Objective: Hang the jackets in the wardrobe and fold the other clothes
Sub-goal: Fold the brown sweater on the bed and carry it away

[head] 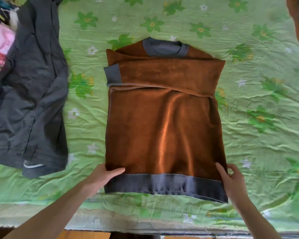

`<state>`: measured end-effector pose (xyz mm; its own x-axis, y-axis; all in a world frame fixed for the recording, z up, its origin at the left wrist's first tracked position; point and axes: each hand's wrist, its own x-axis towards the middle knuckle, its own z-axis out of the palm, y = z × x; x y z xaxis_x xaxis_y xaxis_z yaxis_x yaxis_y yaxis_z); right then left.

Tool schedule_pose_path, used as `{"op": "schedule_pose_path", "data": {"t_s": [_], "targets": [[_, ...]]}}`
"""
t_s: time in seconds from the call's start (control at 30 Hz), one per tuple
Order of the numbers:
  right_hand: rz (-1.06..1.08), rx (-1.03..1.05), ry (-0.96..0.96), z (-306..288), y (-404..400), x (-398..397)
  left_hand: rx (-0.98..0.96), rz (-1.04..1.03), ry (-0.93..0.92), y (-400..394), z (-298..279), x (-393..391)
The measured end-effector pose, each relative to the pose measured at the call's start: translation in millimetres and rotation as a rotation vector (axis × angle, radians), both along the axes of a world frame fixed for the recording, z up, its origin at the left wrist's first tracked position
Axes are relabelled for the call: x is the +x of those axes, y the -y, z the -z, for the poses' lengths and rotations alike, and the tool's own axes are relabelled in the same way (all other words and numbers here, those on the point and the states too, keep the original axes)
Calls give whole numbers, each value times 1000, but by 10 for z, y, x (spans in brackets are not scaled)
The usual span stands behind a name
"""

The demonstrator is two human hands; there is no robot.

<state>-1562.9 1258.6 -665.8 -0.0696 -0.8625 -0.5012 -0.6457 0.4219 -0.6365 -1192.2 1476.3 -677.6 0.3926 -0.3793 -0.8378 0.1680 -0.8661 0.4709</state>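
At the hem, both hands — left hand (pixel 104 175), right hand (pixel 231 178) — seemingly pinch the sweater (pixel 162 126).

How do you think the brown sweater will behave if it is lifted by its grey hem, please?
The brown sweater will probably flop and sag, as its fabric already ripples. The sleeve folded across it may slide off. Both hands, left and right, grip the hem corners, so it should rise evenly.

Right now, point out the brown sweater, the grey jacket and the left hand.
brown sweater (pixel 162 121), head view, middle of the body panel.
grey jacket (pixel 33 94), head view, middle of the crumpled fabric.
left hand (pixel 104 176), head view, back of the hand by the sweater's near left corner.
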Motion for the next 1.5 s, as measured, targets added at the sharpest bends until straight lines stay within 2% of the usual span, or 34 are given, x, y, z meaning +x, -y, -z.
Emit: {"op": "schedule_pose_path", "data": {"t_s": [0.07, 0.13, 0.33, 0.53, 0.73, 0.87, 0.93, 1.03, 1.17, 1.3, 1.4, 1.5], "targets": [[58, -114, -43, -37, -27, -129, -48, -114, 187, -141, -19, 14], [46, -132, -102, -22, -101, -240, -59, -126, 336, -324, 4, 48], [-82, -87, -151, 215, -281, -310, -46, -76, 473, -607, 222, -50], [-142, -135, -284, 311, -338, -303, -13, 88, 599, -613, 249, -79], [-286, -213, -477, 194, -514, -344, 130, 238, 859, -615, 175, -256], [-406, -363, -469, 231, -375, -292, 121, 492, 1070, -463, 223, -262], [-522, -502, -443, 285, -282, -163, 16, 604, 1124, -284, 237, -162], [-616, -544, -362, 290, 23, 182, -110, 720, 1140, 133, 240, 66], [-691, -601, -295, 278, 621, 797, -296, 757, 1140, 864, 177, 494], [-664, -588, -297, 204, 1307, 1400, -452, 762, 1210, 1671, 54, 1093], [-638, -550, -304, 104, 1787, 1770, -498, 807, 1272, 2228, -4, 1563], [-668, -545, -313, 53, 2157, 2043, -401, 817, 1259, 2666, 14, 1944]]}}
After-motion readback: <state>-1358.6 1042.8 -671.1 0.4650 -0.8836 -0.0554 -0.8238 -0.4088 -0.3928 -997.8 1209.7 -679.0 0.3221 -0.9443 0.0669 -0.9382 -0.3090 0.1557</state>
